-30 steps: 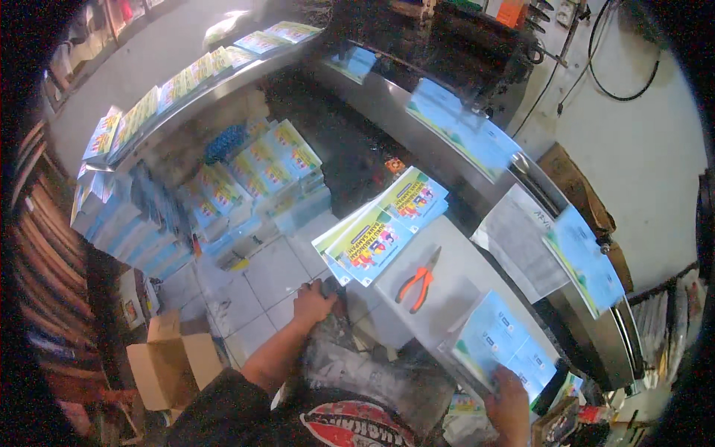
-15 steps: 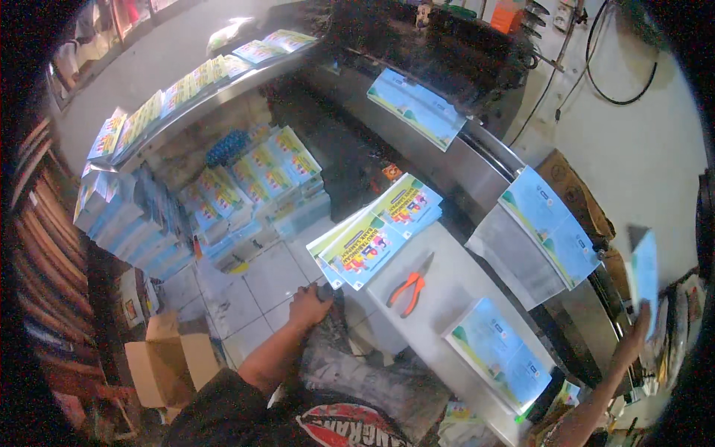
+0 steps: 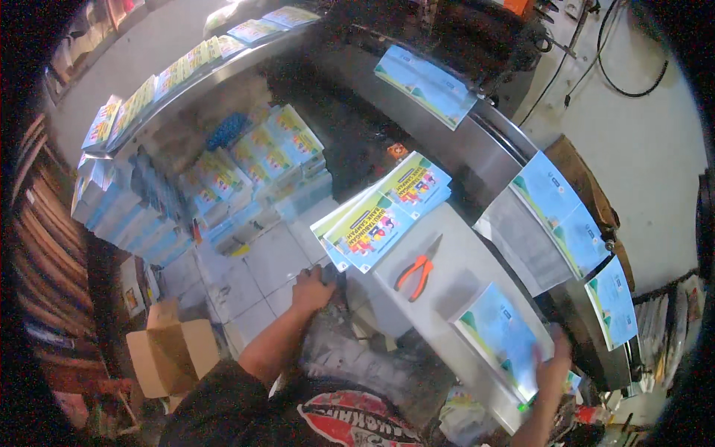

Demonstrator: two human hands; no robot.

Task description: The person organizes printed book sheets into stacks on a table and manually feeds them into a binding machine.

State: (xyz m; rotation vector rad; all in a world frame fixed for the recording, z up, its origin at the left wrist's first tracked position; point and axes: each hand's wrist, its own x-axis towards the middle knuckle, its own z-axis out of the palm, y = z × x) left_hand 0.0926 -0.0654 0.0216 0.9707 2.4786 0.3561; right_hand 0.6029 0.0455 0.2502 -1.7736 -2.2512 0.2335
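My left hand (image 3: 313,290) is closed at the top of a dark shape by my grey-trousered leg; what its fingers curl over cannot be made out. Smeared by motion, my right hand (image 3: 553,356) is at the right edge of a stack of light-blue printed covers (image 3: 500,339) on the white work surface (image 3: 450,242). A single blue cover (image 3: 613,304) rests on the right end of the metal machine, with another cover (image 3: 562,212) beside it and one (image 3: 426,83) farther along. Orange-handled pliers (image 3: 418,274) lie left of the stack.
Colourful printed booklets (image 3: 380,220) are piled at the work surface's far end. More booklet stacks (image 3: 257,160) stand on the tiled floor, and others line a shelf (image 3: 186,78) at upper left. An opened cardboard box (image 3: 171,354) sits at lower left. A black cable (image 3: 633,93) hangs on the wall.
The blue cover that my right hand held is now on the machine's right end, out of my hand. My right hand has moved left to the stack. The left hand stays put.
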